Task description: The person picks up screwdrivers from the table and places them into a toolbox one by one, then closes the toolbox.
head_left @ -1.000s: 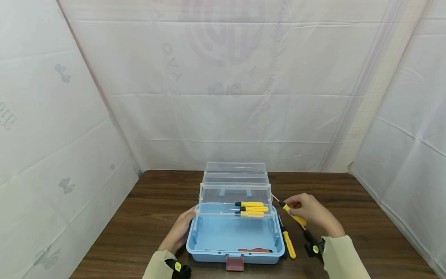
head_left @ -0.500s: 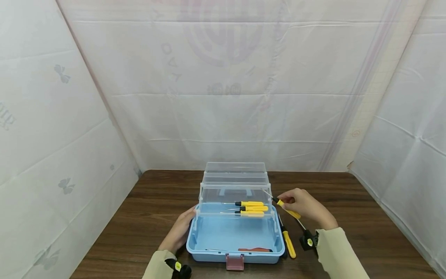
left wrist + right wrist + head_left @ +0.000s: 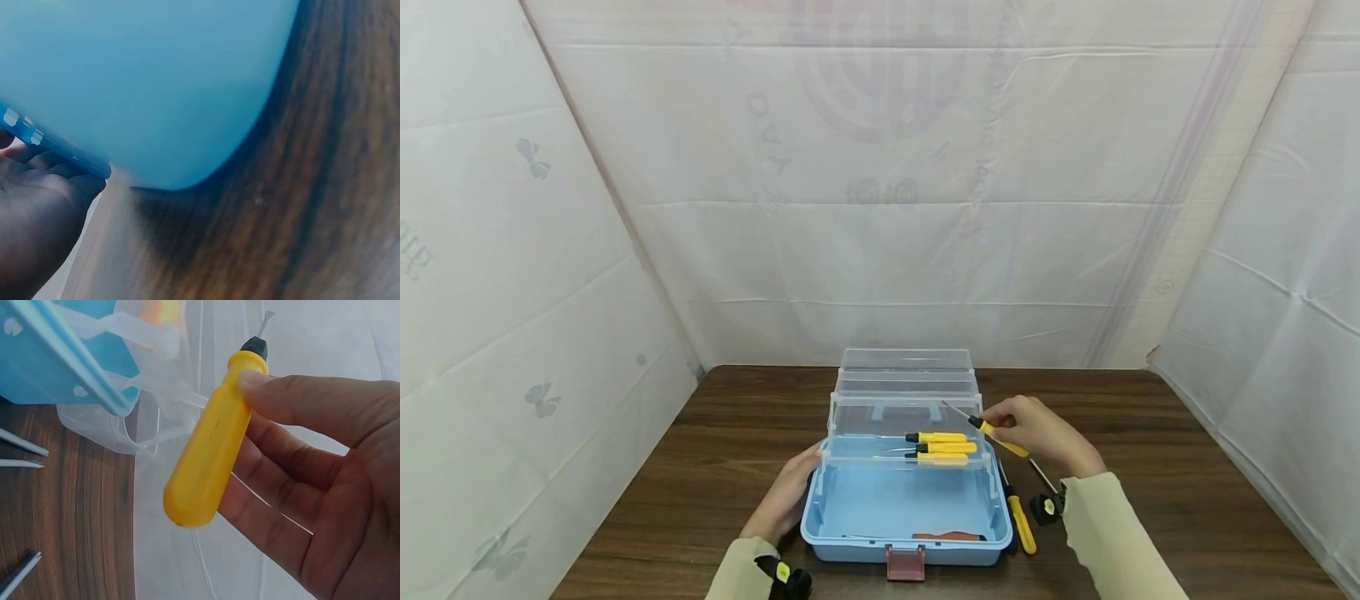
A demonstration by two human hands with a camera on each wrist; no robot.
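Observation:
A yellow-handled screwdriver [image 3: 209,447] is pinched between the thumb and fingers of my right hand [image 3: 1033,425], its shaft pointing up and left over the right side of the clear tiered tray [image 3: 904,412]. That tray is unfolded at the back of a blue toolbox [image 3: 910,500]. In it lie several yellow-and-black screwdrivers [image 3: 943,437]. My left hand [image 3: 787,493] grips the toolbox's left rim; in the left wrist view its fingers [image 3: 47,165] bend against the rim's underside. Inside the box, near the front wall, lies a red-handled tool [image 3: 950,537].
On the wooden table [image 3: 737,433], another yellow-handled screwdriver [image 3: 1022,525] lies along the toolbox's right side. A metal shaft [image 3: 1042,475] shows beneath my right forearm. The box's pink latch [image 3: 906,564] hangs at the front. White sheets [image 3: 880,250] enclose the back and sides.
My right hand has moved left and slightly up with the screwdriver, bringing its shaft from beside the box to over the clear tray. My left hand has stayed in place.

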